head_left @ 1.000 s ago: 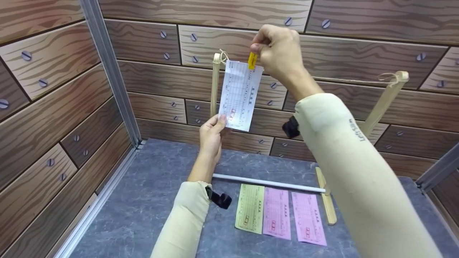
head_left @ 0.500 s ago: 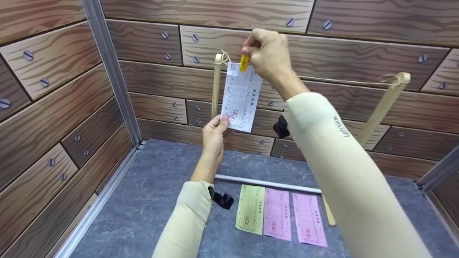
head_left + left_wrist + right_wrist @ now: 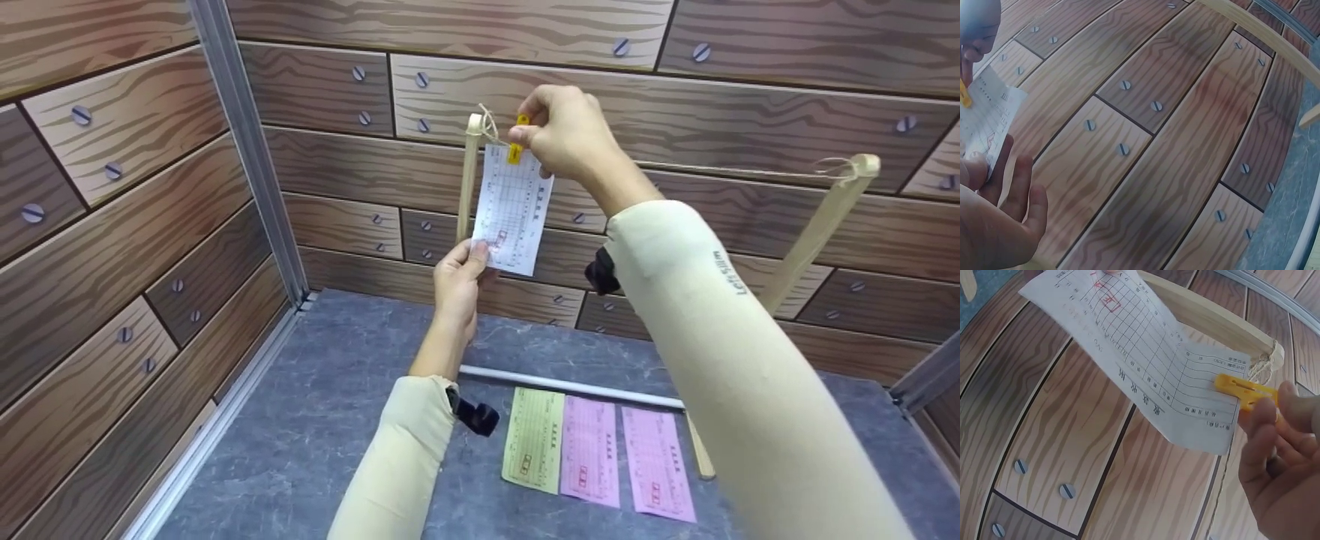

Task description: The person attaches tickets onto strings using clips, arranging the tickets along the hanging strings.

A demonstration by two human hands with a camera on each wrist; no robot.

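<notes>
A white printed receipt slip (image 3: pixel 517 210) hangs upright near the left wooden post (image 3: pixel 469 180), its top edge at the twine (image 3: pixel 720 170). My left hand (image 3: pixel 457 285) pinches its lower left corner between thumb and fingers. At the top edge, my right hand (image 3: pixel 574 139) pinches a yellow clothespin (image 3: pixel 514 154) by its handle end. In the right wrist view the clothespin (image 3: pixel 1233 387) overlaps the top of the slip (image 3: pixel 1151 371), which bends along its length. The left wrist view shows the thumb on the slip (image 3: pixel 994 109), the other fingers behind or loosely spread.
On the grey tabletop (image 3: pixel 247 450) lie a green slip (image 3: pixel 534 442) and two pink slips (image 3: pixel 590 450). A white rod (image 3: pixel 577 388) runs behind them. The right wooden post (image 3: pixel 821 232) holds the twine's other end. A wood-patterned wall (image 3: pixel 337 165) stands behind.
My right hand has moved left and slightly down with the clothespin, toward the left post. The slip's top has come down to the twine; the left hand keeps its hold.
</notes>
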